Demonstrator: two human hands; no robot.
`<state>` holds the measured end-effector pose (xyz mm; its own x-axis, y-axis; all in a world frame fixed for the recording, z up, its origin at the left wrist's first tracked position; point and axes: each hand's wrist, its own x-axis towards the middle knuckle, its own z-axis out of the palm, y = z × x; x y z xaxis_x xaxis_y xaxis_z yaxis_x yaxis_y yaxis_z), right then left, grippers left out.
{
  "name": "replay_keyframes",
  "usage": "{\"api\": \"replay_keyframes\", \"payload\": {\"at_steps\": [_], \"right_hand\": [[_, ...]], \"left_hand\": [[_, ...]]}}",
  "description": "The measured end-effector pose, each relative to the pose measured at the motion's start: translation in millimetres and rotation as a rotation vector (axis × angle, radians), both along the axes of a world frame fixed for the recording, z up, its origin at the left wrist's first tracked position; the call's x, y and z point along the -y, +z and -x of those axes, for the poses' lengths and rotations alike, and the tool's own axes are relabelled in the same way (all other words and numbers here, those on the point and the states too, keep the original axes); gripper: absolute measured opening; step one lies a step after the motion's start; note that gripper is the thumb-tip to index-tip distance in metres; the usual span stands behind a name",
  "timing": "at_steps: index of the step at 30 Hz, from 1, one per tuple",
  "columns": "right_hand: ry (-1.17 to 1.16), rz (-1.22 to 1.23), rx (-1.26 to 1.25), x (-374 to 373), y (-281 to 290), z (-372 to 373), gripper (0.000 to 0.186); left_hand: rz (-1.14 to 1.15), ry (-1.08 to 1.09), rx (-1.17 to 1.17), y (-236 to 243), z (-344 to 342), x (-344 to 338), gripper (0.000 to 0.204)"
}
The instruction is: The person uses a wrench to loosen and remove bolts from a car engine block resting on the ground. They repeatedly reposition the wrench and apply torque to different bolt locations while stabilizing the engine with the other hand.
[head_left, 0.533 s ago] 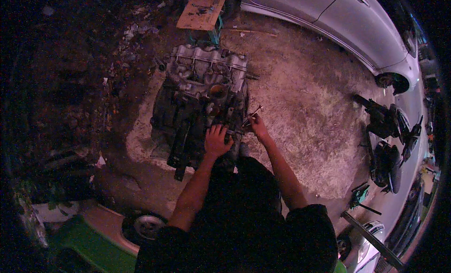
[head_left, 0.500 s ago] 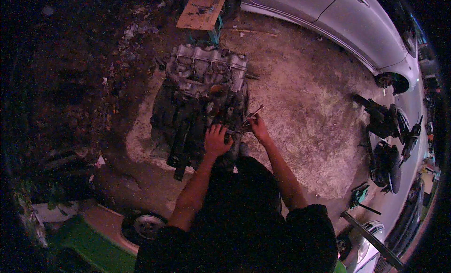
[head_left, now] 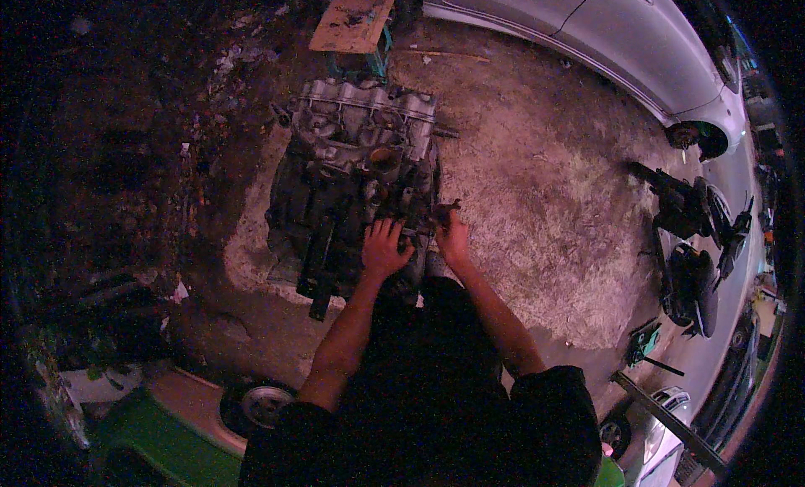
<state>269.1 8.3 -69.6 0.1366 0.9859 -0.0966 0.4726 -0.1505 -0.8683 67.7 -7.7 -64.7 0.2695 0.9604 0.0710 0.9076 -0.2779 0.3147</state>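
Concrete floor (head_left: 537,235): rough and stained under dim pinkish light; from mid-view, a board-topped stool (head_left: 353,22) stands just shy of twelve o'clock, a silver car (head_left: 587,34) between one and two, a black motorcycle (head_left: 688,206) at three, a silver-rimmed wheel (head_left: 262,406) past seven.
Car engine (head_left: 352,164): on the floor in front of me, toward eleven o'clock, its ribbed metal top on the far side.
Left hand (head_left: 386,248): palm down at the engine's five o'clock, fingers spread over dark parts; I cannot tell what lies beneath my fingertips.
Right hand (head_left: 452,242): at the engine's four o'clock, closed around what looks like a spanner (head_left: 455,205), its forked end showing past my fingers toward twelve.
Slip risk: I judge that a poorly seated spanner or oily metal could let the tool jump and scrape my knuckles on the casting.
Drop risk: a small loose part might fall into the round rust-coloured opening (head_left: 386,158) or among the dark parts, where this gloom would hide it.
Tipping risk: I can't see how the engine is propped, so a hard pull could perhaps rock it.
Lettering: I can read no brand, label or writing on the engine, spanner or vehicles.
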Motion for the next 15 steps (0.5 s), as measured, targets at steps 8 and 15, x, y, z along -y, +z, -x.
{"api": "replay_keyframes", "payload": {"at_steps": [8, 15], "right_hand": [[0.078, -0.221, 0.079, 1.6, 0.4, 4.3, 0.031], [0.218, -0.271, 0.182, 7.8, -5.0, -2.1, 0.04]], "left_hand": [[-0.034, -0.007, 0.005, -3.2, 1.2, 0.7, 0.068], [-0.06, -0.019, -0.002, -7.3, 0.0, -1.3, 0.067]]}}
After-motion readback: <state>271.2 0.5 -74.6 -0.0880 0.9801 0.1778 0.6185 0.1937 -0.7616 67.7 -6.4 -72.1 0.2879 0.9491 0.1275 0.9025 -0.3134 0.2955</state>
